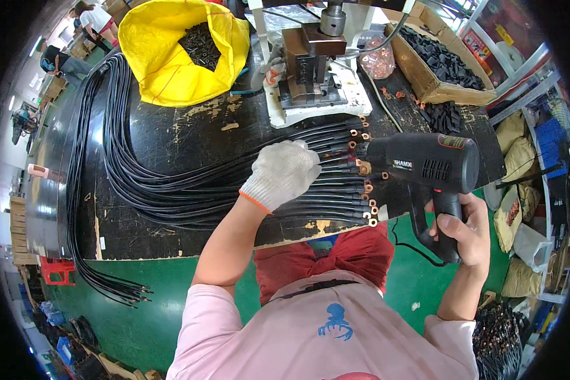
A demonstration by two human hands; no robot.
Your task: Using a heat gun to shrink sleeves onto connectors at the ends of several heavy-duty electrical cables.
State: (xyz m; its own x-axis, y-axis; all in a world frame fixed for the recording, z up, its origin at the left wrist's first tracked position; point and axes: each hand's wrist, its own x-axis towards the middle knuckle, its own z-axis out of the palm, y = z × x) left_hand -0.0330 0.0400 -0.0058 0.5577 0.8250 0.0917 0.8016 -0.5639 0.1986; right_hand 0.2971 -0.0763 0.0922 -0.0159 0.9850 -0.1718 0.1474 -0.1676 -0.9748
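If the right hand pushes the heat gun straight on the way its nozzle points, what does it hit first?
Most likely the copper lugs on the ends of the black cables, just off the nozzle of the heat gun that the right hand grips. The gloved left hand lies further along. Depth is hard to judge.

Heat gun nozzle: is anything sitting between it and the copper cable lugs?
Nothing visible. The heat gun in the right hand points straight at the lugs; the gloved left hand presses the cables farther left.
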